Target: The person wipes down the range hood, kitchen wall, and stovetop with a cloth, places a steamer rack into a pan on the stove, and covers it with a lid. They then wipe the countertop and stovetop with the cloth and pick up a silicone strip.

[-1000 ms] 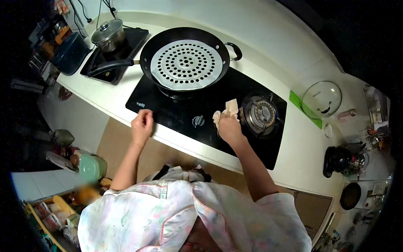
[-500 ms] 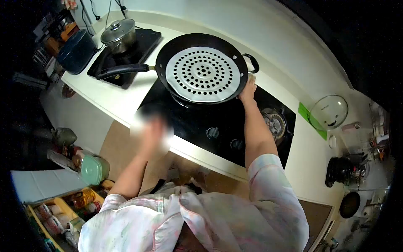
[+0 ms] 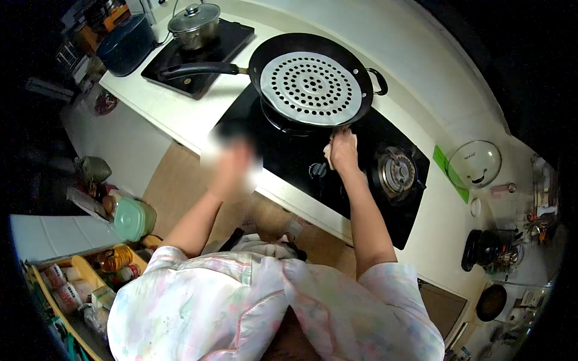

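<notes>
My right hand [image 3: 344, 151] is closed on a pale cloth [image 3: 328, 156], pressed to the black gas stove [image 3: 283, 153] just below the wok's near rim. A large black wok [image 3: 365, 108] stands on the left burner, its long handle pointing left. Inside it lies a round steamer plate [image 3: 312, 87] full of holes. My left hand [image 3: 236, 161] is over the counter's front edge, near the stove's left corner. A blurred patch covers its fingers, with something dark beside them that I cannot make out.
A lidded steel pot [image 3: 195, 30] sits on an induction cooktop [image 3: 180, 81] at the back left. The right burner [image 3: 397, 171] is bare. A glass lid [image 3: 475, 163] leans by a green sheet [image 3: 448, 171] on the right. An open drawer [image 3: 90, 280] holds jars, lower left.
My right hand has come from beside the wok's right edge toward the front of the stove, and the cloth now shows in it. The view has shifted slightly; my left hand stays about put.
</notes>
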A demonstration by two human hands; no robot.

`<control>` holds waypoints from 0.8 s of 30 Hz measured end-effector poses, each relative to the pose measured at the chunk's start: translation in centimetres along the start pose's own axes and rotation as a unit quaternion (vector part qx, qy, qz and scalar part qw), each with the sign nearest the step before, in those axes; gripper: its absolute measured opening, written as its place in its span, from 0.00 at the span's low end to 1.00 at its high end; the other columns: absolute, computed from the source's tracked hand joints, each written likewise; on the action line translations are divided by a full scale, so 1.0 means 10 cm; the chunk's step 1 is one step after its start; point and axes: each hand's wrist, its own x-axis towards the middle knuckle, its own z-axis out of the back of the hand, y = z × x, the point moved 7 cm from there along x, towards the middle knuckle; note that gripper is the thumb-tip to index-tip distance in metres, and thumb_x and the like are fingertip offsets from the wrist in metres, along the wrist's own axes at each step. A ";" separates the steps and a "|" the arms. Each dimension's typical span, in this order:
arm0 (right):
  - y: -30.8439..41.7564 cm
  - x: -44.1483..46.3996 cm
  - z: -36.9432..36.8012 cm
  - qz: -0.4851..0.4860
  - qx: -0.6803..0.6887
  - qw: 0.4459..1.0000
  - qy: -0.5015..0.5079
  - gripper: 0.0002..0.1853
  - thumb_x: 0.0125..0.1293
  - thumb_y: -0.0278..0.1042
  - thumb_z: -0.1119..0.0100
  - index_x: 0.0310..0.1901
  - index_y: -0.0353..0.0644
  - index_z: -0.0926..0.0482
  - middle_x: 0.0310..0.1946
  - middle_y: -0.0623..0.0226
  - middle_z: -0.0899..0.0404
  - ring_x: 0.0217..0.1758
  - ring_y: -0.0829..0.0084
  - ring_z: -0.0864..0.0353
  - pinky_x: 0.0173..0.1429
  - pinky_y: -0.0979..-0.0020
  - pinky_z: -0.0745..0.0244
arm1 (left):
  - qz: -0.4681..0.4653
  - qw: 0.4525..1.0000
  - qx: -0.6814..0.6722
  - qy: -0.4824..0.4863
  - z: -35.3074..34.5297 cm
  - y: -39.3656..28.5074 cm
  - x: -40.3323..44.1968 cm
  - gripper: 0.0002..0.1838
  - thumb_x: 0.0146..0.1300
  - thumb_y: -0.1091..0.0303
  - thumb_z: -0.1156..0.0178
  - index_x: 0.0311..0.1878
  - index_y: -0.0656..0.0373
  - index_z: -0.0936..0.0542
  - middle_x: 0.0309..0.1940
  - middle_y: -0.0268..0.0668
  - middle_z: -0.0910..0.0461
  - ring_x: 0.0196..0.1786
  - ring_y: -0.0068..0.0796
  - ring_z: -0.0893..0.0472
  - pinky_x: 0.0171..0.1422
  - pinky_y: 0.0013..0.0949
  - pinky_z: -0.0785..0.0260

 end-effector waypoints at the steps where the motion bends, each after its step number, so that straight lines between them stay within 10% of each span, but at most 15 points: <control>1: 0.00 -0.05 -0.06 -0.031 0.000 0.997 0.068 0.10 0.62 0.25 0.49 0.43 0.31 0.24 0.44 0.40 0.24 0.49 0.43 0.24 0.52 0.51 0.29 | -0.002 1.000 0.024 0.002 -0.01 0.00 -0.01 0.04 0.63 0.66 0.37 0.37 0.54 0.18 0.23 0.39 0.18 0.22 0.34 0.19 0.28 0.34 0.27; 5: 0.54 -0.09 -0.06 0.114 -0.143 0.980 0.074 0.06 0.58 0.25 0.47 0.27 0.39 0.20 0.26 0.53 0.16 0.33 0.53 0.16 0.47 0.54 0.23 | 0.014 1.000 0.013 0.010 0.01 -0.01 -0.01 0.04 0.63 0.66 0.38 0.37 0.53 0.18 0.24 0.39 0.18 0.22 0.38 0.19 0.29 0.37 0.26; 9: 0.98 -0.07 -0.18 0.133 -0.156 0.957 0.207 0.05 0.56 0.25 0.44 0.30 0.38 0.18 0.30 0.47 0.15 0.31 0.54 0.13 0.43 0.58 0.17 | 0.005 1.000 -0.001 -0.003 0.04 -0.03 0.00 0.04 0.63 0.66 0.38 0.35 0.54 0.19 0.23 0.38 0.18 0.23 0.37 0.18 0.29 0.38 0.27; 14: 1.74 -0.10 -0.36 0.201 0.064 0.965 0.156 0.15 0.60 0.24 0.46 0.48 0.32 0.20 0.50 0.46 0.18 0.55 0.53 0.18 0.62 0.57 0.25 | 0.076 0.996 -0.032 -0.019 0.05 0.09 -0.04 0.05 0.67 0.65 0.41 0.39 0.54 0.19 0.24 0.39 0.18 0.24 0.36 0.19 0.31 0.37 0.27; 18: 2.01 -0.02 -0.90 0.187 0.131 0.959 0.170 0.28 0.68 0.31 0.45 0.69 0.39 0.34 0.70 0.54 0.34 0.78 0.55 0.43 0.79 0.50 0.53 | 0.082 0.975 -0.149 -0.140 0.00 0.41 -0.14 0.08 0.72 0.68 0.48 0.48 0.60 0.23 0.35 0.43 0.19 0.37 0.38 0.18 0.43 0.36 0.26; 24: 1.99 -0.25 -0.60 0.121 0.112 0.966 0.197 0.32 0.69 0.43 0.43 0.69 0.35 0.36 0.74 0.49 0.41 0.80 0.52 0.51 0.80 0.48 0.59 | 0.005 0.986 -0.079 -0.147 0.27 0.27 0.04 0.07 0.66 0.75 0.45 0.46 0.63 0.24 0.45 0.45 0.25 0.49 0.42 0.24 0.56 0.38 0.30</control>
